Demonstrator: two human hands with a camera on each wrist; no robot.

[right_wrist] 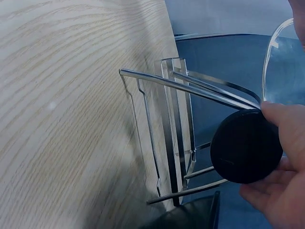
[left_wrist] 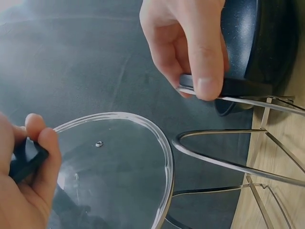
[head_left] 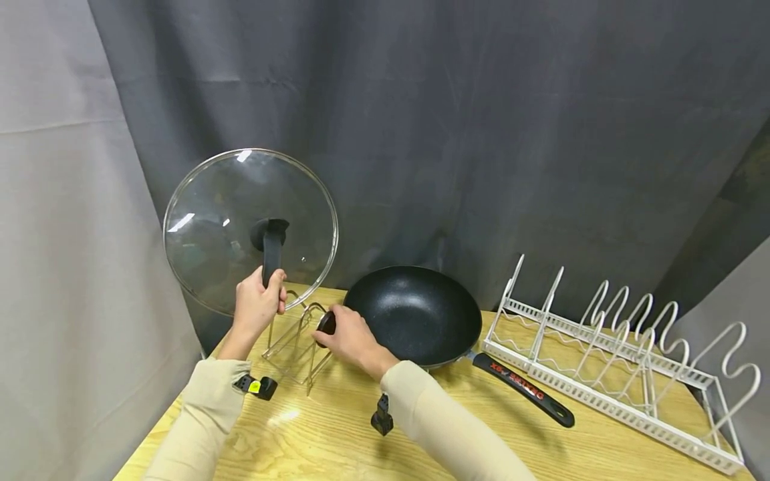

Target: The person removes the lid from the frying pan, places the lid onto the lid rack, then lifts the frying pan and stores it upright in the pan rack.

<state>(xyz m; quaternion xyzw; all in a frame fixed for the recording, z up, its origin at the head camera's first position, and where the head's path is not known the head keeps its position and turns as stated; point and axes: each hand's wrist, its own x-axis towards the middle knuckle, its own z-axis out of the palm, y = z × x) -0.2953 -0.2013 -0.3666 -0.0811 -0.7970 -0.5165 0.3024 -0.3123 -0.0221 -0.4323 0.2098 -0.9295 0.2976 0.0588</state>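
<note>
My left hand (head_left: 261,300) grips the black handle (head_left: 273,257) of a large glass lid (head_left: 204,247) with a metal rim. The lid is held upright, its lower edge close to a metal wire rack (head_left: 309,357) on the table. My right hand (head_left: 355,337) pinches a black round disc (head_left: 326,329) at the front loop of that rack. In the right wrist view the flat face of the disc (right_wrist: 247,146) shows, with thumb and fingers on its edge. From the left wrist view, the lid's rim (left_wrist: 167,157) lies beside the wire loops (left_wrist: 214,164); whether they touch I cannot tell.
Right of the wire rack sits a black frying pan (head_left: 415,314), its handle (head_left: 523,389) pointing toward the front right. A long white rack (head_left: 601,381) with wavy dividers stands on the right of the wooden table (head_left: 337,441). A dark curtain (head_left: 451,133) hangs behind.
</note>
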